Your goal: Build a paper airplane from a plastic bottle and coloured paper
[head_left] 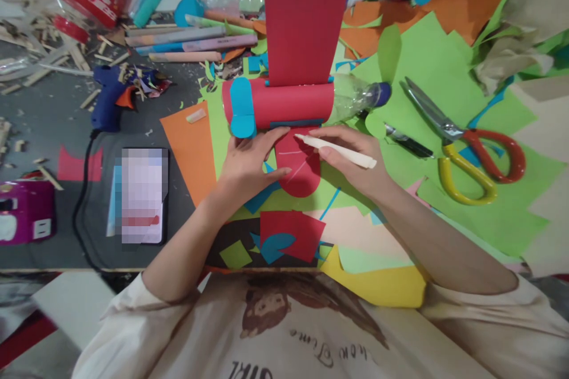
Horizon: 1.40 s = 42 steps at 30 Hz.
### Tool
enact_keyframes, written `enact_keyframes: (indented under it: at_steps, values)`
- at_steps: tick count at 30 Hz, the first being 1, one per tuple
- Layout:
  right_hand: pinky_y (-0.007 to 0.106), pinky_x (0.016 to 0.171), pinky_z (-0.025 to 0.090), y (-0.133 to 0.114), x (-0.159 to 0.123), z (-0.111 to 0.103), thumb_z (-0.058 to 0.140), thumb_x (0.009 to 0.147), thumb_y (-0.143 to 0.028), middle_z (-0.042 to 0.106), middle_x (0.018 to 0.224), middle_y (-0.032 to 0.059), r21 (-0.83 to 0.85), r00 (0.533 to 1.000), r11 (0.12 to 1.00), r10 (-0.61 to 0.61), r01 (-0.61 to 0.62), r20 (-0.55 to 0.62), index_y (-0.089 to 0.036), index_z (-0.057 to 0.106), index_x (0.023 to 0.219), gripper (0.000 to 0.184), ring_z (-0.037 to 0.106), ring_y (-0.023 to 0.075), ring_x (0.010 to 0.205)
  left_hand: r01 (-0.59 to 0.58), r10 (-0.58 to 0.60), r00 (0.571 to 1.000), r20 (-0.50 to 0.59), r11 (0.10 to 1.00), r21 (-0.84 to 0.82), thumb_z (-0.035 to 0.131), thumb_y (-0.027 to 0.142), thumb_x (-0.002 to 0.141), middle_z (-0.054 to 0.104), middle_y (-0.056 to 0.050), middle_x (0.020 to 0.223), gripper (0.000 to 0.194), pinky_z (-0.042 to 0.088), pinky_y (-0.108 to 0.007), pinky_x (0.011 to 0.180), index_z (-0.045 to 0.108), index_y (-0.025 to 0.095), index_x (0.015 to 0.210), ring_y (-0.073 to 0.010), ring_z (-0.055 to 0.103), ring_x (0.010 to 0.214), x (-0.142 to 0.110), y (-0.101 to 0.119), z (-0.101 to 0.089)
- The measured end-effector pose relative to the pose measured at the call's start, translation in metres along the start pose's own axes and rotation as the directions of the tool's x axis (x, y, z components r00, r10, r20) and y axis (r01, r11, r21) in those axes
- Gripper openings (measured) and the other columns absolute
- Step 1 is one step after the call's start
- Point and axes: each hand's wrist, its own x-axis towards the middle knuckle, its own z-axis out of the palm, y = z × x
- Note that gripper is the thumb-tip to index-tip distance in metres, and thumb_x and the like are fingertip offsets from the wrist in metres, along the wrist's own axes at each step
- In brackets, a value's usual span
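A plastic-bottle airplane (pixel 293 105), wrapped in red paper, lies crosswise before me. Its long red paper wing (pixel 306 18) stretches away from me, and a shorter rounded red wing (pixel 299 180) points toward me with pale lines on it. My left hand (pixel 246 166) rests at that near wing's left edge, thumb and forefinger spread apart. In my right hand (pixel 355 157) is a white marker pen (pixel 342 151), its tip touching the near wing close to the body. Blue paper tail pieces (pixel 242 108) sit at the left end; the clear bottle neck with a dark blue cap (pixel 381 93) is at the right.
Scissors (pixel 453 130) and a black utility knife (pixel 409 141) lie right, on green paper (pixel 502 201). Left are a blue glue gun (pixel 106 100), a phone (pixel 144 195) and wood sticks. Several markers (pixel 195 44) lie behind. Paper scraps (pixel 291 234) lie in front.
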Motion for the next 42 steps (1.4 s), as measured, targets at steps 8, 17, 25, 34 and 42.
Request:
enact_keyframes:
  at_steps: [8,17,25,34,42]
  values:
    - [0.029,0.062,0.054,0.0035,-0.0017,0.0036,0.067,0.086,-0.045,0.076,0.092,0.0048,-0.002,0.999,1.0,0.029,-0.029,-0.033,-0.022,0.069,0.1,0.026,0.068,0.0159,0.075,0.003,-0.003,1.0,0.005,1.0,-0.005,0.067,0.037,0.083,0.066,-0.002,0.094,0.06,0.037,-0.036,0.1,0.049,0.028,0.14,-0.024,0.062,0.095,0.0001,-0.0004,-0.0001]
    - [0.029,0.06,0.052,0.0042,-0.0017,0.0029,0.067,0.087,-0.043,0.074,0.086,0.0035,-0.022,0.999,0.999,0.029,-0.03,-0.037,-0.023,0.07,0.098,0.024,0.064,0.0151,0.066,0.041,-0.04,0.999,0.034,0.999,-0.013,0.069,0.036,0.083,0.068,-0.002,0.102,0.063,0.036,-0.037,0.102,0.048,0.029,0.141,-0.0246,0.062,0.099,0.0019,0.0016,-0.0011]
    - [0.027,0.059,0.05,0.0043,-0.0018,0.0042,0.068,0.086,-0.041,0.074,0.083,0.0033,0.008,0.998,0.999,0.052,-0.052,-0.031,-0.02,0.072,0.097,0.024,0.065,0.0139,0.067,0.039,-0.039,0.999,0.022,0.999,0.013,0.068,0.035,0.084,0.068,-0.003,0.107,0.061,0.035,-0.037,0.102,0.049,0.029,0.142,-0.0251,0.062,0.102,-0.0002,0.0012,-0.0001]
    - [0.027,0.061,0.051,0.0017,-0.0016,0.0029,0.067,0.086,-0.037,0.076,0.084,0.0046,-0.014,0.998,0.998,0.068,-0.068,-0.004,-0.019,0.073,0.094,0.021,0.068,0.0157,0.07,0.026,-0.027,1.0,0.013,0.999,0.03,0.068,0.038,0.085,0.068,-0.003,0.11,0.061,0.035,-0.035,0.103,0.048,0.028,0.142,-0.025,0.062,0.106,-0.0006,0.0016,0.0009]
    - [0.027,0.062,0.051,-0.0033,-0.0006,0.0021,0.066,0.085,-0.03,0.079,0.085,0.0041,-0.096,0.999,0.995,0.021,-0.018,0.025,-0.02,0.074,0.089,0.014,0.069,0.0165,0.071,0.019,-0.019,1.0,0.005,1.0,0.01,0.067,0.037,0.085,0.068,-0.003,0.116,0.061,0.034,-0.035,0.105,0.048,0.028,0.142,-0.0245,0.062,0.108,-0.0006,-0.0008,0.0029]
